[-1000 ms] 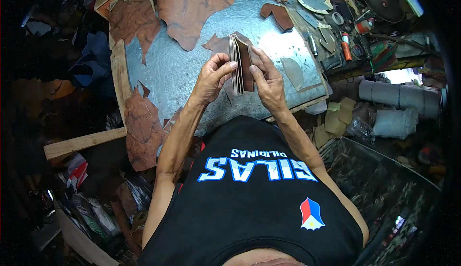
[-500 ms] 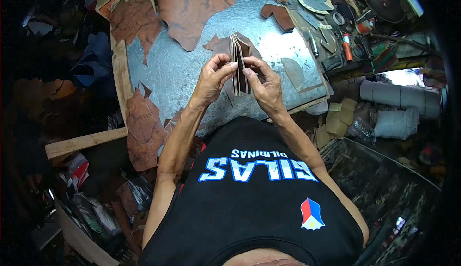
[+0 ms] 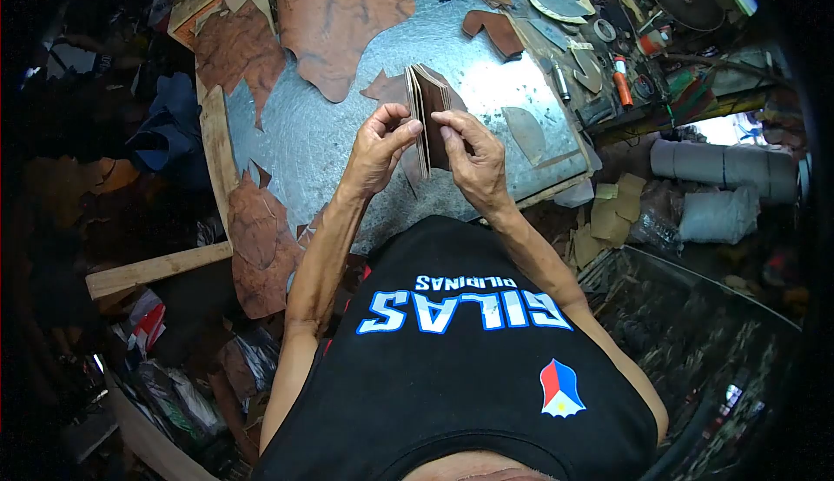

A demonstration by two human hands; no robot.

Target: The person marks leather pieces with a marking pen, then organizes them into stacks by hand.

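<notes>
Above the metal sheet (image 3: 347,133), both hands (image 3: 378,146) pinch stacked leather pieces (image 3: 427,103).

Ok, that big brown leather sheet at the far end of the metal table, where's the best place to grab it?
Probably by the narrow tongue of the leather sheet that points toward the person, coming in from the near side over bare metal table. It lies flat, so a pinch needs an edge, and that tip is the closest free one. Both hands are busy on the stack of cut pieces.

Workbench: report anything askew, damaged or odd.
The stack of leather pieces between the left hand and right hand fans unevenly. Ragged brown leather offcuts overhang the metal-topped bench edge. Nothing looks spilled.
</notes>
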